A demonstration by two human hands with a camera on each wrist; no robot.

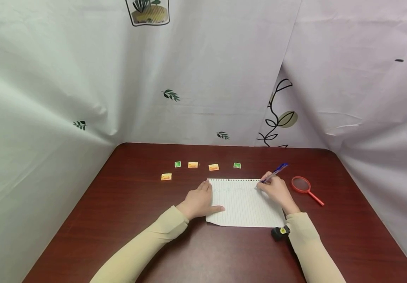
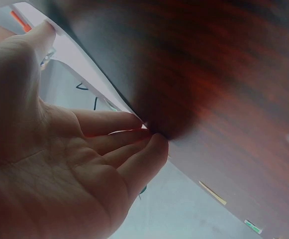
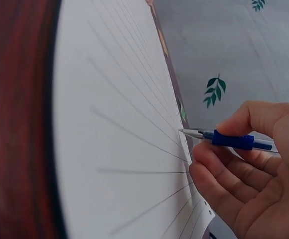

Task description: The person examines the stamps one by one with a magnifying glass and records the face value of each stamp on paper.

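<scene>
A sheet of lined paper point(image 1: 242, 206) with a row of punched holes along its far edge lies on the dark wooden table point(image 1: 111, 220). My right hand point(image 1: 277, 192) pinches a blue ballpoint pen point(image 1: 278, 169) near the sheet's far right corner. In the right wrist view the pen's metal tip meets the paper point(image 3: 114, 129), and thumb and fingers close on its blue grip point(image 3: 232, 140). Faint pen marks run along the top of the sheet. My left hand point(image 1: 199, 201) rests flat over the left edge, fingers extended and thumb on the paper.
A red magnifying glass point(image 1: 301, 184) lies right of my right hand. Several small cards are scattered beyond the sheet, orange point(image 1: 193, 164) and green point(image 1: 237, 165). A black wrist camera point(image 1: 280, 233) sits at my right wrist. Pale patterned cloth point(image 1: 203, 78) hangs around the table.
</scene>
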